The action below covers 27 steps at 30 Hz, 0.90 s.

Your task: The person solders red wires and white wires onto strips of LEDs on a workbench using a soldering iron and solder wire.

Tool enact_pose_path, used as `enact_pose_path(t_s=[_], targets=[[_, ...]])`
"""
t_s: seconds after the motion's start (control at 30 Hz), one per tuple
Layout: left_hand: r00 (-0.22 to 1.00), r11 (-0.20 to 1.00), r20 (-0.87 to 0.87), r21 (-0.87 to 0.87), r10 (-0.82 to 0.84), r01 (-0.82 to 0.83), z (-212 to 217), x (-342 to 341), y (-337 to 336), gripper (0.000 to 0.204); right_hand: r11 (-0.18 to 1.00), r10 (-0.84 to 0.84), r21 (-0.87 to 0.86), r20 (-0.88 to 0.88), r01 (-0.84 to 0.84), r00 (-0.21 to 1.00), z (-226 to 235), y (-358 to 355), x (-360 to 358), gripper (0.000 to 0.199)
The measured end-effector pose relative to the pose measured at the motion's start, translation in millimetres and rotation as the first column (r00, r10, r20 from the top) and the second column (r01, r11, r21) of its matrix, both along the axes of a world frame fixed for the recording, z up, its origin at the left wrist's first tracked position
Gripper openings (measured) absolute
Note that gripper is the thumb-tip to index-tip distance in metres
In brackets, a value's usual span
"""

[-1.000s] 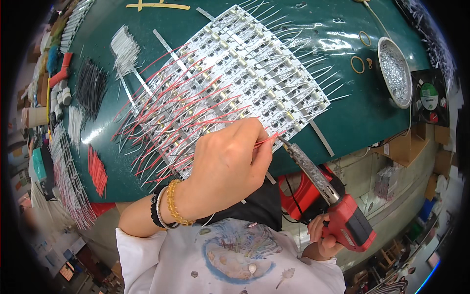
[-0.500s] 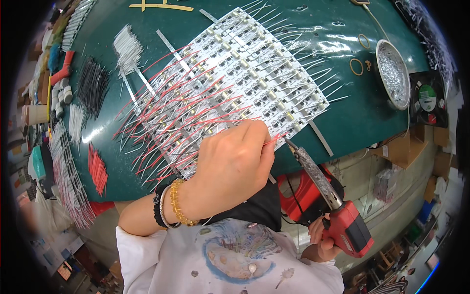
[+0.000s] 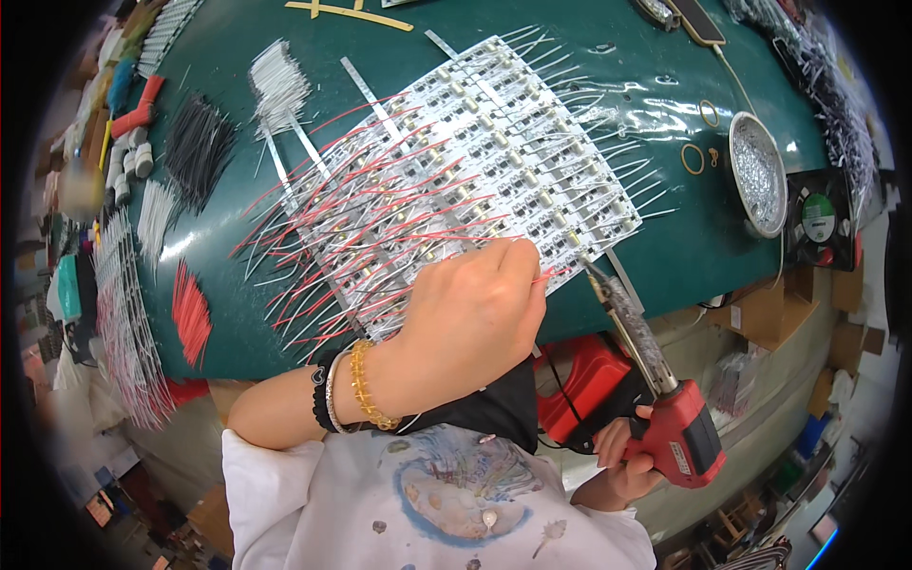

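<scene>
**Both hands closed at the near edge of the LED panel**

At the near edge of the green mat (image 3: 684, 256), the left hand (image 3: 470, 318) is curled nearly closed, its fingertips (image 3: 525, 258) pinching a red wire (image 3: 546, 277) against the corner of the white panel of LED strips (image 3: 456, 180). Right hand (image 3: 622, 456) is wrapped tight around the grip of a red soldering gun (image 3: 665, 418), low beside the table edge; the gun's tip (image 3: 591, 271) sits just beside the pinched wire.
</scene>
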<state>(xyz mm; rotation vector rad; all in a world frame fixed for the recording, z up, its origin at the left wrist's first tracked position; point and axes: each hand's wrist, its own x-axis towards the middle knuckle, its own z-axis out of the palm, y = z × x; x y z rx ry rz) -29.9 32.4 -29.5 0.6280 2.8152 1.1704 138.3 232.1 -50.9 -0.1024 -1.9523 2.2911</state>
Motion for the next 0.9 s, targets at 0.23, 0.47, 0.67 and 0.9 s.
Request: enact_pose_path(t_s=[0.23,0.47,0.67,0.9], targets=[[0.999,0.995,-0.033,-0.096,-0.032,0.028,8.4,4.5,-18.3,0.011,0.992,-0.066,-0.111,-0.1,0.055,0.993,-5.0,-12.4,-16.1,0.065],[0.815,0.813,-0.153,-0.093,0.558,-0.574,45.6,16.4,-174.8,0.01,0.955,-0.2,-0.231,-0.039,0.186,0.979,-16.7,-3.0,-19.7,0.061],[0.65,0.62,-0.397,-0.22,0.648,-0.753,11.3,56.3,-311.0,0.011,0.979,-0.152,-0.142,-0.017,0.148,0.988,-9.5,-19.8,-47.2,0.056],[0.728,0.7,-0.037,-0.247,0.684,-0.67,27.0,47.4,-306.7,0.015,0.984,-0.153,-0.095,-0.015,0.15,0.988,-5.1,-24.9,-52.6,0.057]])
